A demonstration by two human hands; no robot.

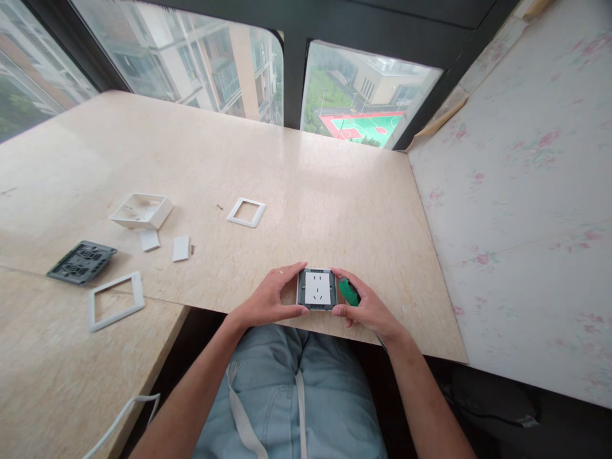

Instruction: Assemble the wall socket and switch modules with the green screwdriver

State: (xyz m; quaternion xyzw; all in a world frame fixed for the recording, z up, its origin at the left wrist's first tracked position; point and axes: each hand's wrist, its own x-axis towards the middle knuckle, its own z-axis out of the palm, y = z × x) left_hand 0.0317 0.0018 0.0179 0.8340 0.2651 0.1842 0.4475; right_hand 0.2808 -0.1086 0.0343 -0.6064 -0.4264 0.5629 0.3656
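Note:
A wall socket with a white slotted face and a dark grey frame is held near the front edge of the counter. My left hand grips its left side, thumb and fingers at the corners. On the opposite side, my right hand pinches the right edge. The same hand also has a green screwdriver handle tucked in its palm; most of its shaft is hidden. Screw heads show at both sides of the socket's face.
On the counter lie a small white frame, a white box, white plates, a grey socket back, a larger white frame and small screws. A white cable hangs at lower left. Windows and a papered wall border the counter.

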